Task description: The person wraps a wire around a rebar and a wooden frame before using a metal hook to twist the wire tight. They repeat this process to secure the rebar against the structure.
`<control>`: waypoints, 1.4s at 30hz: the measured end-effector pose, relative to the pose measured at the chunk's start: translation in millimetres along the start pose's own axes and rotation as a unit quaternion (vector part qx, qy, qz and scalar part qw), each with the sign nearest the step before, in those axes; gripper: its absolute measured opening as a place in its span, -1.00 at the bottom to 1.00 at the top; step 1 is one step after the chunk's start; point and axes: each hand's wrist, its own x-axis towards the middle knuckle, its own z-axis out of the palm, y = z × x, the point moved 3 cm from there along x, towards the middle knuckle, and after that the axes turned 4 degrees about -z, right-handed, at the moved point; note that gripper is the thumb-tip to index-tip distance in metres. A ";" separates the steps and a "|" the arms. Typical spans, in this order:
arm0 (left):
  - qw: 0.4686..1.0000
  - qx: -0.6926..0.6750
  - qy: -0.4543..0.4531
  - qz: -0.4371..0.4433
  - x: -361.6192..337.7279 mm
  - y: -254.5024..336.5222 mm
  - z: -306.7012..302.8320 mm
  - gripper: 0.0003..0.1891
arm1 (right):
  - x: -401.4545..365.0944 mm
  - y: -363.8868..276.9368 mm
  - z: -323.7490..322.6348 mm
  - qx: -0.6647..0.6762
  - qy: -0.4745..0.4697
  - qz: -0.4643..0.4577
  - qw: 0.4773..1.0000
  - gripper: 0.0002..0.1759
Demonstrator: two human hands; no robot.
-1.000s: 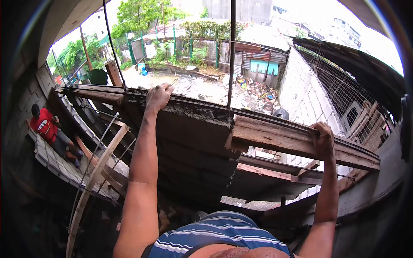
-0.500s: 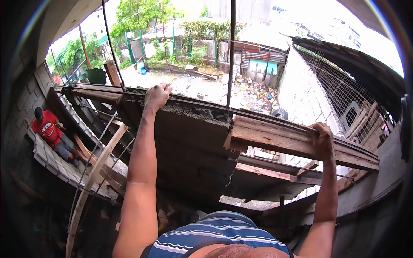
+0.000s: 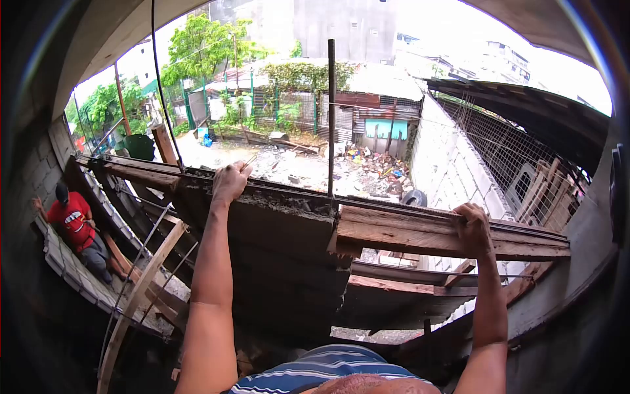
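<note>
My left hand (image 3: 230,182) is closed at the top edge of a dark concrete beam (image 3: 282,209), with a thin light stick (image 3: 250,159) poking out from its fingers. Whether it also grips the edge is hard to see. Farther right, my right hand (image 3: 474,226) is wrapped over the top of a rough wooden beam (image 3: 400,230), fingers on the far side. Thin dark bars run along the top of both beams. An upright dark metal bar (image 3: 331,118) rises between my two hands.
At the left, a person in a red shirt (image 3: 69,220) sits on a block wall (image 3: 62,259). A slanted wooden plank (image 3: 141,295) and thin rods stand nearby. Beyond the beams lie rubble (image 3: 367,164), a block wall (image 3: 453,148) and a mesh fence (image 3: 518,151).
The view has tilted upward, so the beams and both hands sit lower and slightly left. The upright bar's top now shows. The seated person's arm is raised a little at the left.
</note>
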 end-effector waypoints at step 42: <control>1.000 0.016 -0.018 -0.018 0.6 -0.4 -0.5 -0.50 | -0.2 -0.2 5.8 -0.006 -0.011 -0.005 1.000 -0.92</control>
